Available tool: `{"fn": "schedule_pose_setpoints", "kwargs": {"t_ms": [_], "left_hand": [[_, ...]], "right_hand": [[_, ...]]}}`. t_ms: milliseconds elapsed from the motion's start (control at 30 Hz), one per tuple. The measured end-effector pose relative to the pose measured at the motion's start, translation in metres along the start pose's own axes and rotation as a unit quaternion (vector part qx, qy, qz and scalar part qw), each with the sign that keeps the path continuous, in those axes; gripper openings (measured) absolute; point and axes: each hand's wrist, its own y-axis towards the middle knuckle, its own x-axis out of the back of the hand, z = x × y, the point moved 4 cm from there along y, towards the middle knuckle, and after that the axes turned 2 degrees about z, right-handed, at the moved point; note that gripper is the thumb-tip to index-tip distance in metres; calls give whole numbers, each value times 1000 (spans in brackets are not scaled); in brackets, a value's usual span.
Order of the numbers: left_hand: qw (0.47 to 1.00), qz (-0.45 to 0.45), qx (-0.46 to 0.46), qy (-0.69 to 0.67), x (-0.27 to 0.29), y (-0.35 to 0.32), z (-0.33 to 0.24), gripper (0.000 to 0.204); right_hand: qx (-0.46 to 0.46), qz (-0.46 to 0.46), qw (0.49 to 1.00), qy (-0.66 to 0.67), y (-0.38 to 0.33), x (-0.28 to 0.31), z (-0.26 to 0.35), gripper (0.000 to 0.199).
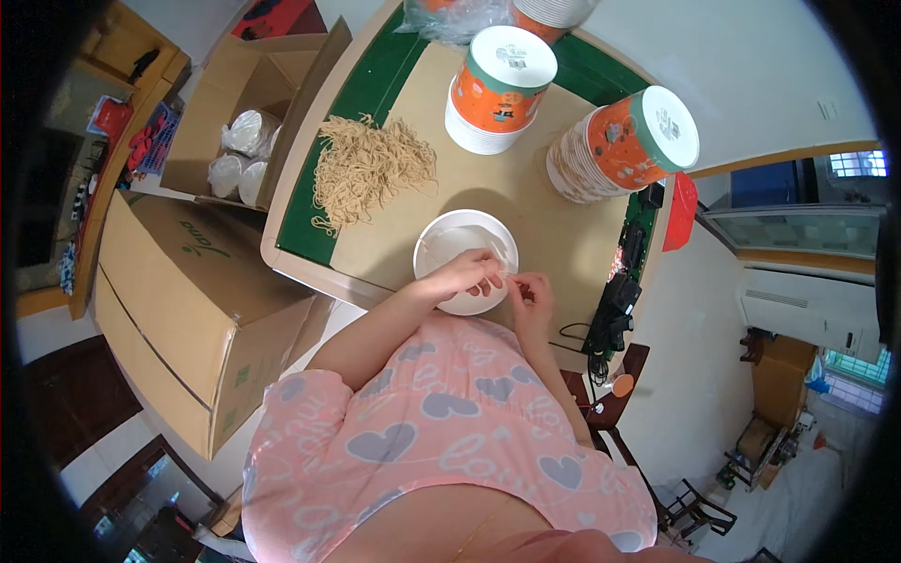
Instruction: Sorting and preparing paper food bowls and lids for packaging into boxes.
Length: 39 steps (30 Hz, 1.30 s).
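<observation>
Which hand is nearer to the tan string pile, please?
Left: the left hand is right of the tan string pile, over the white bowl; the right hand is farther right.

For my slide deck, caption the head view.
Left hand and right hand close together at a white bowl, near heaped tan strings and stacked orange paper buckets.

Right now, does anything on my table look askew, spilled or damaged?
Nothing looks clearly spilled or damaged. The right-hand stack of upturned paper tubs looks tilted, though the fisheye may cause that. The tan strands lie in a loose tangle farther left.
</observation>
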Motion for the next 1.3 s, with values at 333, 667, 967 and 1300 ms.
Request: {"fn": "schedule_pose_setpoints", "kwargs": {"t_ms": [333,667,967,1300], "left_hand": [[988,31,149,17,3,17,29,35],[955,144,188,-179,-1,29,49,33],[997,-1,32,-76,-2,15,27,16],[971,-30,-219,93,-10,7,20,5]], "right_hand": [[-16,8,999,-44,-2,-4,-5,9],[85,10,994,-72,-7,-9,0,6],[6,-21,996,82,-9,-7,-19,9],[-129,-3,976,173,-7,-6,-34,8]]}}
